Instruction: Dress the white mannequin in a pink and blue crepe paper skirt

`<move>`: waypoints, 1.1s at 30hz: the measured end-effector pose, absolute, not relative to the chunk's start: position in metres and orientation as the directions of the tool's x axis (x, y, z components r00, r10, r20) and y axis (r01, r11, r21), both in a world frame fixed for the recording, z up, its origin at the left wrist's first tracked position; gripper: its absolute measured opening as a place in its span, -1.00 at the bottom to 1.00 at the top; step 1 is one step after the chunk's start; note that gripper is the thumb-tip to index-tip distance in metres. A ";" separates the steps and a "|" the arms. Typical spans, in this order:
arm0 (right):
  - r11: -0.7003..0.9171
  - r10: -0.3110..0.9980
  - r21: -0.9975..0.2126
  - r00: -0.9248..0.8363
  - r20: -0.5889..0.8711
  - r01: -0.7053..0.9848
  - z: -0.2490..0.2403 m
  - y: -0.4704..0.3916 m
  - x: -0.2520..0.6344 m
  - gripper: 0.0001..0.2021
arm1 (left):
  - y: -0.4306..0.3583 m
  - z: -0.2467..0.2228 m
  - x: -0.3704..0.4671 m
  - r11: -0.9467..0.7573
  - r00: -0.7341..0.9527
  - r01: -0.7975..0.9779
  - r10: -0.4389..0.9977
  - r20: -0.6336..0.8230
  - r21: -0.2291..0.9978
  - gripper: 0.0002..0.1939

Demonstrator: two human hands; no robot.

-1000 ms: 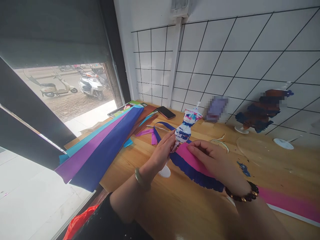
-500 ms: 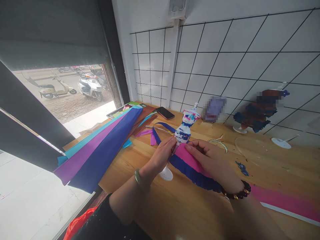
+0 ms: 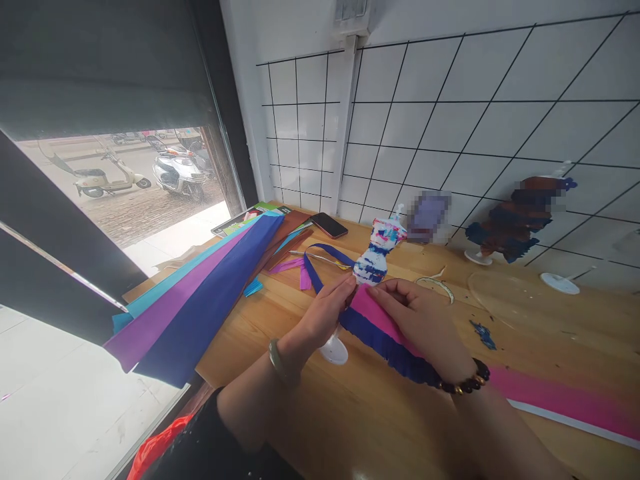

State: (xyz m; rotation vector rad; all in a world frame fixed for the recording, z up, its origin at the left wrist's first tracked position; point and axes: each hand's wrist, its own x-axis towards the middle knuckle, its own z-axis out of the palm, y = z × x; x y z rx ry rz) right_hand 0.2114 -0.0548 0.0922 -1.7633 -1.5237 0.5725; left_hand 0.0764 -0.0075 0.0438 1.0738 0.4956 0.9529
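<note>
A small white dress form (image 3: 371,263), stained with blue and pink, leans away from me at the middle of the head view. My left hand (image 3: 324,312) is closed around its lower end, just above the round white base (image 3: 334,351). Between the thumb and fingers of my right hand (image 3: 423,317) is the top edge of a pink crepe paper strip (image 3: 371,305), held against the form's bottom. A ruffled dark blue paper edge (image 3: 383,348) hangs along the pink strip. Part of both papers is hidden behind my right hand.
Blue, purple and turquoise paper sheets (image 3: 215,293) lie at the left, near a phone (image 3: 329,225). A blue strip (image 3: 313,267) curls behind my left hand. Another decorated form (image 3: 525,220) stands at the back right. Pink paper (image 3: 565,397) lies at the right.
The dress form has tilted slightly to the right. Both hands keep their grip, and my right wrist has shifted a little to the left.
</note>
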 end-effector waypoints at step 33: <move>-0.015 0.963 -0.741 0.208 0.169 0.671 0.083 -0.051 0.218 -0.64 | -0.007 0.041 0.074 -0.069 0.511 -0.256 0.837 0.196 0.964 -0.70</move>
